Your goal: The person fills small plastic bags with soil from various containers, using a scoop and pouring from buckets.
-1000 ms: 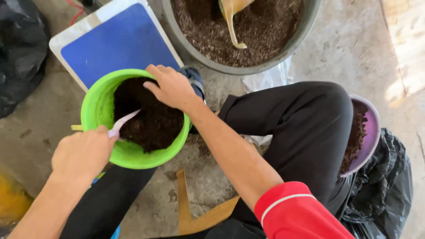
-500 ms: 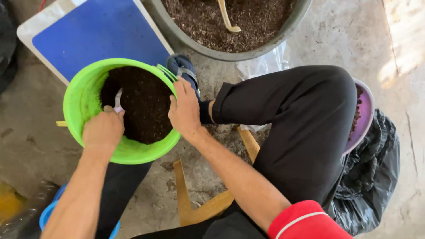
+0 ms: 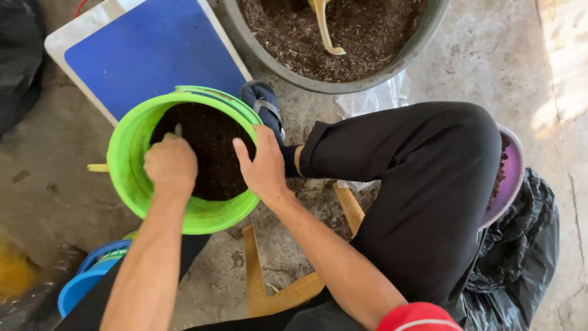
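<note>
Head view: the bright green round plastic bucket [image 3: 131,184], filled with dark soil [image 3: 214,153], stands on the concrete floor [image 3: 55,184] between the seated person's legs, just in front of a blue-topped white board [image 3: 147,52]. The left hand [image 3: 171,165] is clenched in a fist inside it, pressed onto the soil, a pale tool tip just showing above the knuckles. The right hand [image 3: 264,164] lies open on the bucket's near rim; a large grey round tub of soil [image 3: 422,37] with a cream scoop [image 3: 324,30] sits beyond.

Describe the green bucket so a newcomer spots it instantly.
Start at the big grey tub of soil at the top; below and left, beside the blue board, sits the green bucket. Both hands, left hand and right hand, are on it. It is the only bright lime container.
</note>
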